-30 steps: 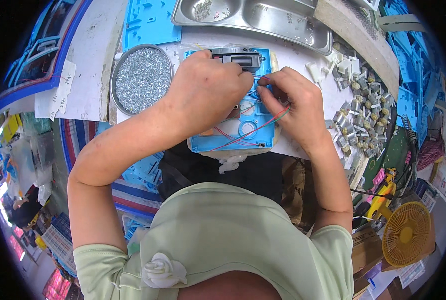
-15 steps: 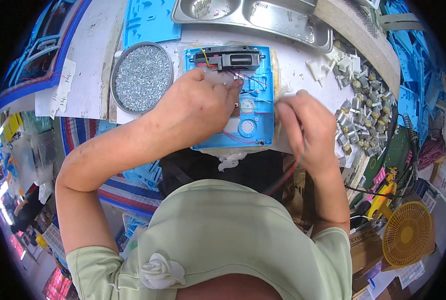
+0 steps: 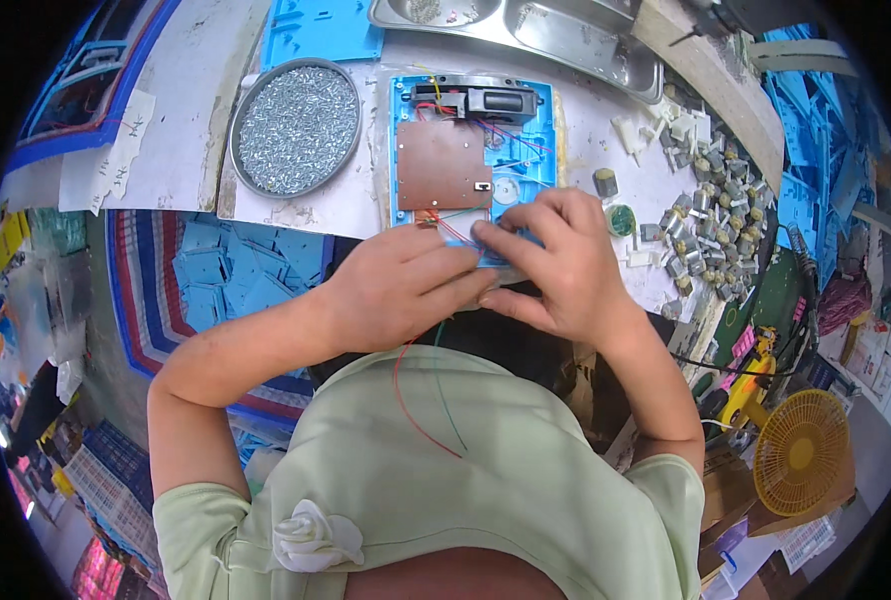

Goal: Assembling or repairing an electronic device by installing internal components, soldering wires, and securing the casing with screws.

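Observation:
A blue plastic casing (image 3: 403,200) lies in front of me, with a black mechanism (image 3: 476,100) across its far end. A brown circuit board (image 3: 444,160) sits in its left half. Over the casing's near edge, my left hand (image 3: 401,285) is closed, and red and green wires (image 3: 441,390) run out beneath it and hang toward my lap. Opposite it, my right hand (image 3: 564,265) is bent, its index fingertip at the wires by the board and its thumb near the left fingertips. What its fingers pinch is hidden.
A round tray of small screws (image 3: 296,128) stands left of the casing. Beyond lie a blue panel (image 3: 324,32) and a metal tray (image 3: 566,40). Small motors (image 3: 716,215) are heaped at right, with a small green roll (image 3: 621,220) nearer the casing. A yellow fan (image 3: 801,450) is lower right.
The brown board now lies visible in the casing. My left hand has drawn back to the near edge. My right hand has come in from the right side to meet it.

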### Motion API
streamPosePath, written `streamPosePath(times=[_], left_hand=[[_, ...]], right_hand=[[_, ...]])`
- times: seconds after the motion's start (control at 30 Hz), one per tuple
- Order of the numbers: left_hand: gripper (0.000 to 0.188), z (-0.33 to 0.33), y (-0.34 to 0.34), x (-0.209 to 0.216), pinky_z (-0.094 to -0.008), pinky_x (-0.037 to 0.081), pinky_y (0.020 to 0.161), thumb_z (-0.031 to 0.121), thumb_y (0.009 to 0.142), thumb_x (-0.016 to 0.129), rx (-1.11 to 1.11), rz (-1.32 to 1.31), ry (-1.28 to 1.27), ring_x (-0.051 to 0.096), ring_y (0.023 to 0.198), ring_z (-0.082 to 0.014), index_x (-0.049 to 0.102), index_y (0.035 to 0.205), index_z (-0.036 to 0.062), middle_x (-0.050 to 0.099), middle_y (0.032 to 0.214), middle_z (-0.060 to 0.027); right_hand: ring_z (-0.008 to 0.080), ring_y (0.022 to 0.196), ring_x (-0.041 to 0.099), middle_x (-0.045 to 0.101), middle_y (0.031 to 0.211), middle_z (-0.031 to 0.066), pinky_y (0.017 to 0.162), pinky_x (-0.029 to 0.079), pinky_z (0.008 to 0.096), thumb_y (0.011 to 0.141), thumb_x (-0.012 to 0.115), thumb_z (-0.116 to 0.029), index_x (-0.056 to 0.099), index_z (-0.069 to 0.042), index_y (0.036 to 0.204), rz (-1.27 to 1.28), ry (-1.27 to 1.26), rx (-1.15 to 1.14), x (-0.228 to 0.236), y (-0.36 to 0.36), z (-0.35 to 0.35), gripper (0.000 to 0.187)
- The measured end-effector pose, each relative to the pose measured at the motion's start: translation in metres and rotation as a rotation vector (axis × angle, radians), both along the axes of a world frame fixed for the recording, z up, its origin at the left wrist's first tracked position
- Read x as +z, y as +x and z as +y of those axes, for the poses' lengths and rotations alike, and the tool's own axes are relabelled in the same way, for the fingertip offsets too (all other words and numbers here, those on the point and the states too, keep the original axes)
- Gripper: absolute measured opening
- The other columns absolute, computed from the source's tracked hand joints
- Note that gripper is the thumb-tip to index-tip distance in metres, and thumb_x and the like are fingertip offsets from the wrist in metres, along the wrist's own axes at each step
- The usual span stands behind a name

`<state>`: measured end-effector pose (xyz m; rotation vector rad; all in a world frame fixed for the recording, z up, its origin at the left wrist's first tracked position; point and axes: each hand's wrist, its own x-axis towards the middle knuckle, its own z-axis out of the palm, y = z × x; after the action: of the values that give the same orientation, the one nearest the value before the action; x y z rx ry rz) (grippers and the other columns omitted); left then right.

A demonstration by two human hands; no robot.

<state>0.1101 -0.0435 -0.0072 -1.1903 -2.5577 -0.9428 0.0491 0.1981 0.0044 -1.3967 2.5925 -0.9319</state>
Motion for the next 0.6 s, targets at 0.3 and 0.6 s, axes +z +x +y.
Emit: streamPosePath(times=[0.3,0.6], left_hand=[[0.013,-0.033,0.054,-0.023,-0.0391,0.048,0.056,0.011,0.082,0.076,0.381,-0.281,-0.05,0.061,0.068,-0.0266,0.063,0.084,0.0078,0.055,0.082,-0.0072],[0.026,-0.049,0.024,0.005,-0.0401,0.051,0.067,0.006,0.078,0.081,0.255,-0.509,0.2,0.062,0.079,-0.0301,0.065,0.099,0.0042,0.061,0.089,-0.0101]], right_hand=[[0.024,0.097,0.057,0.064,0.1,0.0031,0.089,0.04,0.0445,0.076,0.081,-0.02,0.071,-0.009,0.108,0.115,-0.076,-0.101,-0.012,0.034,-0.063,0.035],[0.0254,0.097,0.057,0.064,0.103,0.0046,0.085,0.039,0.0445,0.072,0.082,-0.022,0.068,-0.01,0.102,0.131,-0.072,-0.11,-0.021,0.039,-0.07,0.036]])
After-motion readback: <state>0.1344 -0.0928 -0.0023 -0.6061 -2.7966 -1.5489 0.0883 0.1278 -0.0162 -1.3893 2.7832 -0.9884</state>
